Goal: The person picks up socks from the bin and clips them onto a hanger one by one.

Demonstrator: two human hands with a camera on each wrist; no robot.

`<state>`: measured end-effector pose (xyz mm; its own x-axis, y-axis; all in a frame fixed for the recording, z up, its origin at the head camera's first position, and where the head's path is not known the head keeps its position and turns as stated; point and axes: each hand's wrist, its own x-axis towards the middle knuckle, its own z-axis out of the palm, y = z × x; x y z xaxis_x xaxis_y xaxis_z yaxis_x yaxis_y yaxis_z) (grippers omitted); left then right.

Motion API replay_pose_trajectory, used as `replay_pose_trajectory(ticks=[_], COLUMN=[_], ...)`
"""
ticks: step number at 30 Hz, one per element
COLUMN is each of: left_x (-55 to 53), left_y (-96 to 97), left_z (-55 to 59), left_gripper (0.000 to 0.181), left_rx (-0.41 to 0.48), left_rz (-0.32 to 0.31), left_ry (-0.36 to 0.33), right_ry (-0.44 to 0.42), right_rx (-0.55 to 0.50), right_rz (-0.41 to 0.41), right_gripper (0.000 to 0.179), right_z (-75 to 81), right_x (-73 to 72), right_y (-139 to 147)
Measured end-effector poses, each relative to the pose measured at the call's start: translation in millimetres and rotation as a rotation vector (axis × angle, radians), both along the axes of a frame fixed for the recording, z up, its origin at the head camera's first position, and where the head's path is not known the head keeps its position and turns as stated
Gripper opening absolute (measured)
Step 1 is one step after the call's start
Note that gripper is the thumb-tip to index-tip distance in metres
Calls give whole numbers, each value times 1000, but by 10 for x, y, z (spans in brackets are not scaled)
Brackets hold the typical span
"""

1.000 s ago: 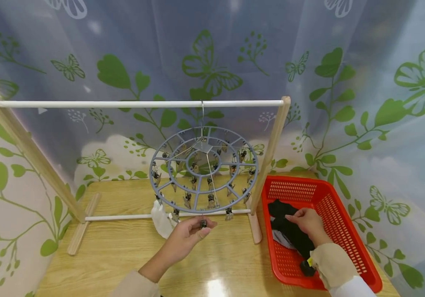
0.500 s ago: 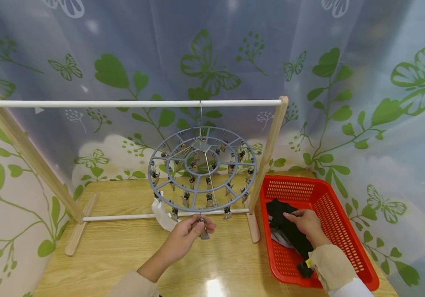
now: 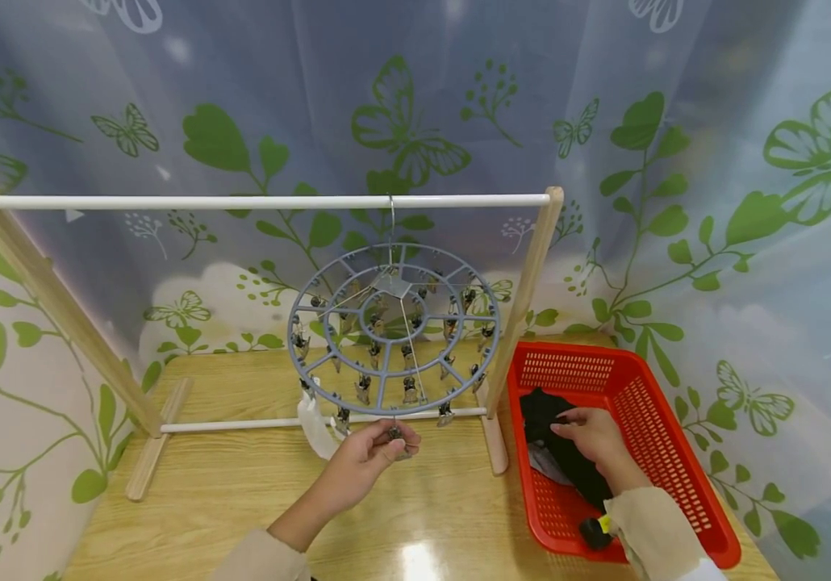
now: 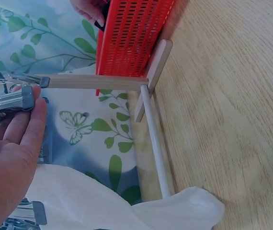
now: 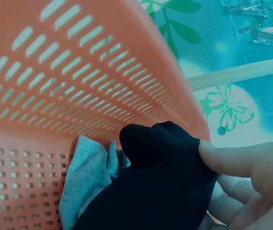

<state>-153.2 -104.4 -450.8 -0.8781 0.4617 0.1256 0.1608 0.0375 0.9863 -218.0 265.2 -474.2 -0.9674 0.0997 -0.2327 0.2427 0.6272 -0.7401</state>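
1. A big curtain with green leaves and butterflies fills the back, from 9 o'clock over 12 to 3.
2. The wood table is at 6 o'clock, below it.
3. A rack stands on the table. Its white top bar runs from 10 o'clock to 1.
4. A red basket full of small holes sits at 4 o'clock, just beside the rack.
5. A round gray ring hangs from the bar by a hook, near the middle. Lots of clips dangle from it.
6. A black cloth is in the basket, on its 9 o'clock side.
7. A white cloth hangs below the ring, between 7 and 8 o'clock.
8. The left hand is at the ring's 6 o'clock edge. Its thumb and fingers bend round one clip.
9. The right hand is over the basket. Its thumb and fingers pinch the black cloth's edge, with almost no gap.
10. A gray cloth lies at the black cloth's 9 o'clock, partly covered.
11. The held clip is shiny metal.
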Motion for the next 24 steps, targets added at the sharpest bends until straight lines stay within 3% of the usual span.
replay_pose_trajectory(ticks=[11, 19, 24], left_x=[-2, 1, -3], left_y=[15, 25, 23], left_z=[-7, 7, 2], left_gripper=[30, 30, 43], left_rx=[4, 22, 5], left_rz=[-8, -10, -4], left_ry=[32, 3, 2], right_ry=[77, 126, 132], right_rx=[25, -47, -82], right_rz=[21, 51, 78], right_gripper=[49, 56, 54], right_z=[113, 314, 450], right_x=[116, 191, 267], right_y=[-136, -283, -396])
